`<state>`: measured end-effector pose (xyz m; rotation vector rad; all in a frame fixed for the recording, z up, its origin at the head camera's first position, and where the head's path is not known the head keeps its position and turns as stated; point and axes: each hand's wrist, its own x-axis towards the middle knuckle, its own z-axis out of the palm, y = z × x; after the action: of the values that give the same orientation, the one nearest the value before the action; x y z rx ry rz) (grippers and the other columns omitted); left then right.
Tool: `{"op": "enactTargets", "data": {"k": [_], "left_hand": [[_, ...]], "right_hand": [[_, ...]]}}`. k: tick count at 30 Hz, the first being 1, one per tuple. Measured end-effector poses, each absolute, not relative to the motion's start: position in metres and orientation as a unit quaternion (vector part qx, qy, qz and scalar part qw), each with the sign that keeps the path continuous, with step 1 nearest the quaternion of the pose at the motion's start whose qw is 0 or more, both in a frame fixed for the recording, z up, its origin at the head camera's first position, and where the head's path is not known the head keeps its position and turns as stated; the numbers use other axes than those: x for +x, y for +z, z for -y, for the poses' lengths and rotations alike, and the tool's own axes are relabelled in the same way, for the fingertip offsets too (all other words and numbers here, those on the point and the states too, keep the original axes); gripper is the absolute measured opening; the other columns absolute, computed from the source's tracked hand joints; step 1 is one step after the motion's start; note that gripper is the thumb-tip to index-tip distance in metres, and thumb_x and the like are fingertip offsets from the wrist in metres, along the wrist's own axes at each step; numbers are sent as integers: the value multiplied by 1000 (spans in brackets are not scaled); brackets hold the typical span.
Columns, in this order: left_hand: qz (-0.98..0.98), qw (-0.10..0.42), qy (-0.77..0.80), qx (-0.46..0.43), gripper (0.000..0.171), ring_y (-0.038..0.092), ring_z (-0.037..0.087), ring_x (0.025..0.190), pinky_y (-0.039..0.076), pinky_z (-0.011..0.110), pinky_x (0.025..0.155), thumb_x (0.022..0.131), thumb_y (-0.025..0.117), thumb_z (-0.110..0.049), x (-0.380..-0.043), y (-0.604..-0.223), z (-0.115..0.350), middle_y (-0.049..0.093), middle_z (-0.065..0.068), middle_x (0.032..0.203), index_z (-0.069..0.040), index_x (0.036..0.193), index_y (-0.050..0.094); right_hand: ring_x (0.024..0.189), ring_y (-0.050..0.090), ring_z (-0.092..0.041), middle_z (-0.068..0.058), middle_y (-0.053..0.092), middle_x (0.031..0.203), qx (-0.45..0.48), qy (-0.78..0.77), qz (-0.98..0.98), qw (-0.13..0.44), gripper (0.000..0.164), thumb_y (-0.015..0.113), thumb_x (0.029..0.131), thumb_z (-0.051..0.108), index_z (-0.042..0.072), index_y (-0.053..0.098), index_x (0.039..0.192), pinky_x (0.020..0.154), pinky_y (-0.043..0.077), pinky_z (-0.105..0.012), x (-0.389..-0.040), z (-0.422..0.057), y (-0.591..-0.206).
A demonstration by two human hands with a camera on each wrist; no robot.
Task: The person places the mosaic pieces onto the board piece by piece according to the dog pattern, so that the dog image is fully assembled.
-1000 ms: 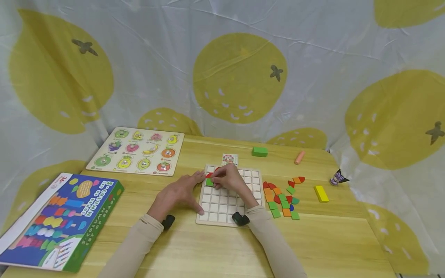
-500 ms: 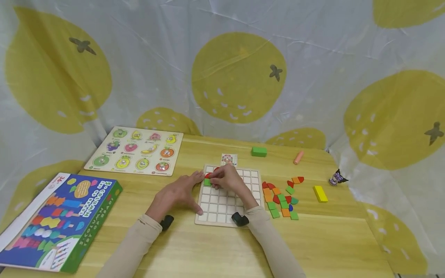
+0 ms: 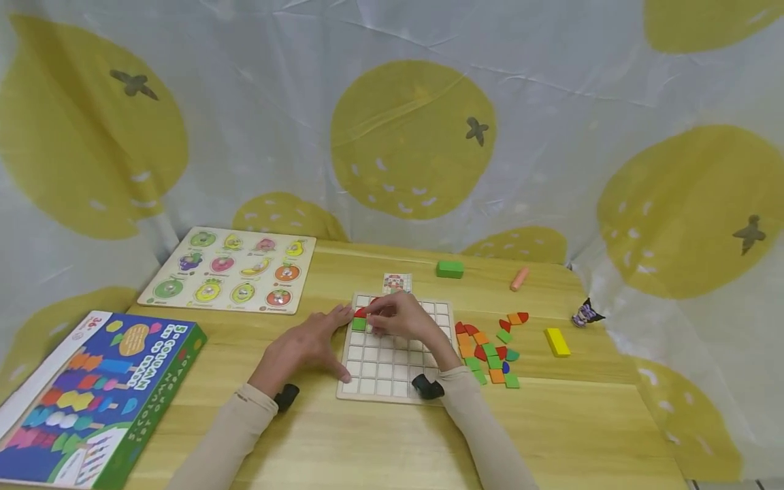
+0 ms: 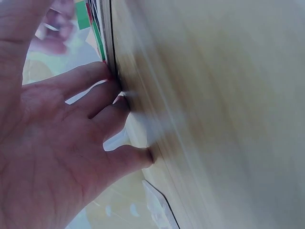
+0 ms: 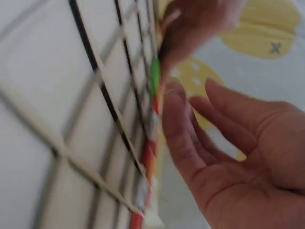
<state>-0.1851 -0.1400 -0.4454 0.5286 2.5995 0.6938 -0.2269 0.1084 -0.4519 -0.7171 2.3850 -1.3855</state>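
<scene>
A pale grid board [image 3: 384, 388] lies on the wooden table. At its upper left sit a green square tile [image 3: 359, 324] and a red curved tile [image 3: 360, 313], with more red partly hidden behind the right hand. My left hand [image 3: 306, 347] spreads along the board's left side, fingertips at the far edge and thumb at the near corner; in the left wrist view its fingertips rest against the tabletop [image 4: 214, 119]. My right hand [image 3: 401, 318] hovers over the upper board, just right of the green tile. In the right wrist view its thumb and fingers [image 5: 178, 129] stand apart with nothing between them.
Loose red, orange and green tiles [image 3: 493, 362] lie right of the board. A small pattern card [image 3: 398, 281] sits behind it. Around are a green block [image 3: 450, 269], yellow block [image 3: 557, 342], orange stick [image 3: 519, 279], figurine [image 3: 586, 314], fruit puzzle [image 3: 226, 272] and toy box [image 3: 98, 395].
The right hand's fingers have drawn slightly right, away from the green tile, and loosened. The left hand keeps its place at the board. The head view has shifted a little.
</scene>
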Motion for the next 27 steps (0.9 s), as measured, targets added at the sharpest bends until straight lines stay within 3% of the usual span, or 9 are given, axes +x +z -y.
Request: {"op": "enactTargets", "data": {"k": [6,10,15,27], "left_hand": [[-926,201,260,185,128,29,51,158,36,69,121,65,104,-48,-184,-446,142,24,13,179,-16,169,38],[-923,203,264,195,127,27,54,158,34,69,122,66,104,-48,-185,-447,141,23,11,179,-15,169,38],[-923,205,259,195,128,26,54,159,33,70,122,65,104,-50,-186,-449,140,23,11,179,-16,169,38],[-921,217,265,187,127,21,59,158,27,73,123,67,103,-46,-185,-448,140,20,11,180,-16,170,35]], "right_hand": [[88,75,-31,-13,80,107,-282,-428,-852,105,24,79,98,5,-4,79,120,78,64,-37,-218,-167,-432],[89,71,-19,-8,80,102,-233,-392,-887,72,22,82,96,7,-2,81,116,78,61,-28,-209,-213,-433],[85,69,-21,-5,77,93,-183,-368,-910,52,21,85,93,3,-3,81,112,74,59,-27,-207,-253,-445],[79,64,-16,-7,79,95,-151,-363,-916,78,16,88,89,5,0,83,103,68,56,-27,-216,-271,-463]]}}
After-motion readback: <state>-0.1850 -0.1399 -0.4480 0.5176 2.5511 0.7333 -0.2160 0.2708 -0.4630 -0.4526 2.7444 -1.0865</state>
